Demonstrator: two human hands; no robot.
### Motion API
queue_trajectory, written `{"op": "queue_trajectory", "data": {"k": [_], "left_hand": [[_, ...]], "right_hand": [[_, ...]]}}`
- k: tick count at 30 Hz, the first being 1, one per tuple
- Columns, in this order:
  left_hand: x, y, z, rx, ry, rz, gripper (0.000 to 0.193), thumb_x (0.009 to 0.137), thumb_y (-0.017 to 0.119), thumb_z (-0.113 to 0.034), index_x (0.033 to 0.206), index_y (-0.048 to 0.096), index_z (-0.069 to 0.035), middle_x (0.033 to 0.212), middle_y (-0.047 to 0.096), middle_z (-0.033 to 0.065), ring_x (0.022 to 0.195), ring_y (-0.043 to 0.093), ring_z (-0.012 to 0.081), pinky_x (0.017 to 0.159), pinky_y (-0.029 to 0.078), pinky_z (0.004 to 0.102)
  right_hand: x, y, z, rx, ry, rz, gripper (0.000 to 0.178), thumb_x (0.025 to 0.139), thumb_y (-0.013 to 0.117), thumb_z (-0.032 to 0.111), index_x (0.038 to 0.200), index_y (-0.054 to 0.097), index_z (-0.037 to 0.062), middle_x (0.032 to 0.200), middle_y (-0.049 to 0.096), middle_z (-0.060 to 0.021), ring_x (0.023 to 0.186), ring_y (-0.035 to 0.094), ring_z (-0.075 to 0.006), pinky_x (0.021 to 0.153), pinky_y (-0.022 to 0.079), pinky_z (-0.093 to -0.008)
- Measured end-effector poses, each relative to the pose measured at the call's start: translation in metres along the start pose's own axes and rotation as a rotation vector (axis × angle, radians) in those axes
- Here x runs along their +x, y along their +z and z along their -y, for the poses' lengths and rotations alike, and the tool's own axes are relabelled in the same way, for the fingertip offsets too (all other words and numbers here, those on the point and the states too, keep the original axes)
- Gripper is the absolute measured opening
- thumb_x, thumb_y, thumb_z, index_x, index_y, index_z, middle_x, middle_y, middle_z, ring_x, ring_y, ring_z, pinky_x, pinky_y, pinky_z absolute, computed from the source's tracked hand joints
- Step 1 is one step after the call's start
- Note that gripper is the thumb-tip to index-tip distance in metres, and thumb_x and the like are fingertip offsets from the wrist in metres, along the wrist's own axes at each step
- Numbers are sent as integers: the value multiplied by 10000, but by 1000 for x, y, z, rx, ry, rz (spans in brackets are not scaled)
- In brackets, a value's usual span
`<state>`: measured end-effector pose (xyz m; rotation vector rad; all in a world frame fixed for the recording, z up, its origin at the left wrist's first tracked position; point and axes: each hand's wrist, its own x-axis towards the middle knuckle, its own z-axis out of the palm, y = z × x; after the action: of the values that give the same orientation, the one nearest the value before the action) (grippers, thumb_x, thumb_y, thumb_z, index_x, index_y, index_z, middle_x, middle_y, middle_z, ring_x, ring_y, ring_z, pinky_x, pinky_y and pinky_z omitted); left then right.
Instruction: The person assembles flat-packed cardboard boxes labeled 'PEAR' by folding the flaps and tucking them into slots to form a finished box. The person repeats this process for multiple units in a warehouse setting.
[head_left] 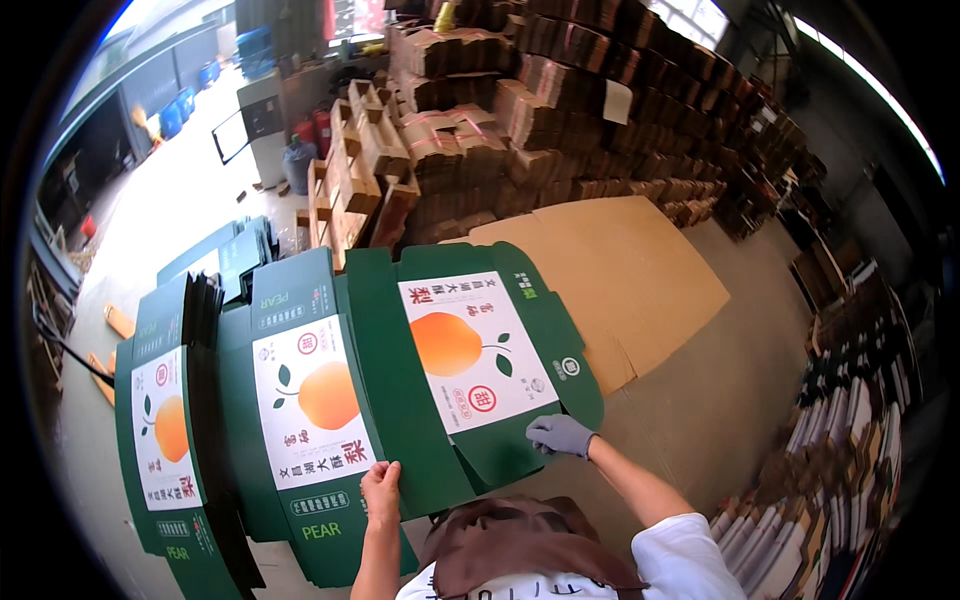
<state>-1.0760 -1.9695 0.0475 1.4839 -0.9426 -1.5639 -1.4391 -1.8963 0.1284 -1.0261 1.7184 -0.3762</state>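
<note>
Flat before me lies a green fruit carton sheet (pixel 378 300), unfolded, its white panel printed with an orange-yellow pear. My bare left hand (pixel 381 490) is closed at its near left edge, fingers bent and thumb up. In a grey glove, my right hand (pixel 562 436) has its fingers curled on the near right flap; its fingertips are partly hidden. Under the left hand, a second pear-printed panel (pixel 310 400) spreads leftward. Farther left is a thick stack of matching carton sheets (pixel 165 420).
A plain brown cardboard sheet (pixel 630 270) lies beyond the carton. Wooden pallets (pixel 355 170) stand behind, beside tall bundles of folded cardboard (pixel 460 140). More stacked sheets (pixel 800 480) line the right side. Another green stack (pixel 235 255) sits at the far left.
</note>
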Motion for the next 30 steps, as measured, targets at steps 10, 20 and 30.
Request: {"op": "queue_trajectory", "data": {"k": [10, 20, 30], "left_hand": [[-32, 13, -34, 157, -72, -49, 159, 886, 675, -107, 825, 619, 30, 682, 603, -16, 630, 498, 29, 564, 416, 205], [-61, 44, -80, 376, -127, -136, 145, 922, 635, -128, 947, 596, 9, 706, 605, 96, 633, 536, 156, 616, 476, 300], [-39, 21, -35, 324, -188, -155, 92, 904, 655, -79, 927, 611, -2, 642, 605, 65, 551, 552, 110, 531, 447, 263]], "right_hand": [[211, -29, 145, 67, -130, 109, 351, 917, 581, 269, 1098, 633, -27, 863, 667, -100, 609, 629, -153, 559, 524, -279], [495, -46, 211, -316, -506, -393, 707, 866, 659, 306, 1394, 373, -67, 930, 677, -178, 588, 661, -197, 551, 541, -321], [483, -29, 256, -239, -209, 26, 507, 829, 712, 334, 1133, 553, -39, 773, 643, -118, 490, 619, -191, 436, 536, -327]]}}
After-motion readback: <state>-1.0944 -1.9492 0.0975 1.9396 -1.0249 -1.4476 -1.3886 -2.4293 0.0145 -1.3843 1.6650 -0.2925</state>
